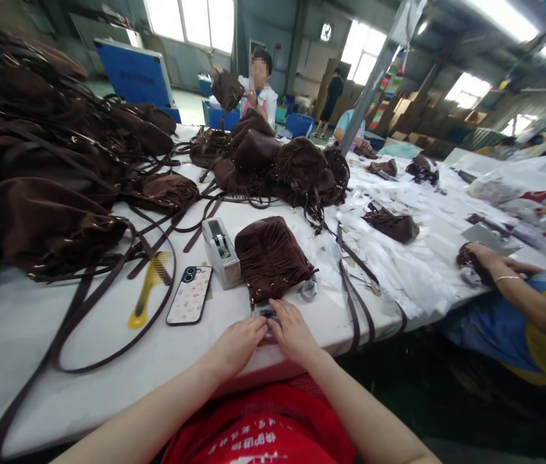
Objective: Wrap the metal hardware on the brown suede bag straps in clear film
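Observation:
Near the table's front edge, my left hand (240,345) and my right hand (295,335) meet with fingers closed. Between their fingertips is a small dark piece in clear plastic wrap (268,313); the fingers hide most of it, so its kind is unclear. Just beyond them lies a dark brown gathered handbag (273,254) with brass-coloured rings along its near edge. The wrapped piece is close against that edge, and I cannot tell whether it is joined to the bag. A tape dispenser (222,254) stands against the bag's left side.
Left of the dispenser lie a phone (189,295) and a yellow comb (150,290), with a long strap (94,370) looping around. Brown bags (51,219) pile high at left, more (273,158) behind. White wrapping (393,277) covers the right side, where a co-worker's hand (483,256) works.

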`<action>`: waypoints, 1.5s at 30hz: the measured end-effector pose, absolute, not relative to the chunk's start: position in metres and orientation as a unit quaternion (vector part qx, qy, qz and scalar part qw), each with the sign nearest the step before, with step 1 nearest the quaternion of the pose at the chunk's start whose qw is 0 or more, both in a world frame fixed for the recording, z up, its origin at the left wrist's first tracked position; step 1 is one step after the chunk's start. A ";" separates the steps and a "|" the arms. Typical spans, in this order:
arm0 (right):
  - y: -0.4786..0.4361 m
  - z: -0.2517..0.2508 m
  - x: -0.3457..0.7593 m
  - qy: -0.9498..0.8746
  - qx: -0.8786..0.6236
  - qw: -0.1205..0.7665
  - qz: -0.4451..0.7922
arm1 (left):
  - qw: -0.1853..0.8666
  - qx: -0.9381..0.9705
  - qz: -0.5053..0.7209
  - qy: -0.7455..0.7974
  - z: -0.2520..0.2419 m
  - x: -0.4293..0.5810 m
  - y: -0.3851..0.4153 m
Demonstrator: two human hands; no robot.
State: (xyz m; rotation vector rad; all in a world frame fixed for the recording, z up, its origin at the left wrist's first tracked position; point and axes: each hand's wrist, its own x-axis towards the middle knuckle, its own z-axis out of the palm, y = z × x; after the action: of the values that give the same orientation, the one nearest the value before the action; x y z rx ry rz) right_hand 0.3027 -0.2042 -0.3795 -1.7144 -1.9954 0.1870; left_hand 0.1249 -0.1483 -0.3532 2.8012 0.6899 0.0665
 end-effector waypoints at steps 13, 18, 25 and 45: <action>-0.219 -0.357 0.317 -0.691 -0.626 0.353 0.081 | 0.195 0.937 0.033 0.286 -0.343 0.128 -0.145; -0.228 -0.329 0.402 -0.555 -0.745 0.370 -0.026 | 0.391 0.840 0.181 0.330 -0.329 0.129 -0.134; -0.191 -0.325 0.539 -0.460 -0.869 0.183 -0.021 | 0.650 0.625 0.183 0.393 -0.345 0.128 -0.128; -0.175 -0.329 0.570 -0.388 -0.916 -0.070 0.070 | 0.831 0.455 0.232 0.221 -0.328 0.115 -0.064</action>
State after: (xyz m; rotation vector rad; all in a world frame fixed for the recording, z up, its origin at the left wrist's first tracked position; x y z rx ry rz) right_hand 0.5702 -0.1755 -0.3285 -3.0151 -1.2767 0.2302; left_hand 0.1152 -0.0635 -0.3283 0.9639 0.4676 0.4923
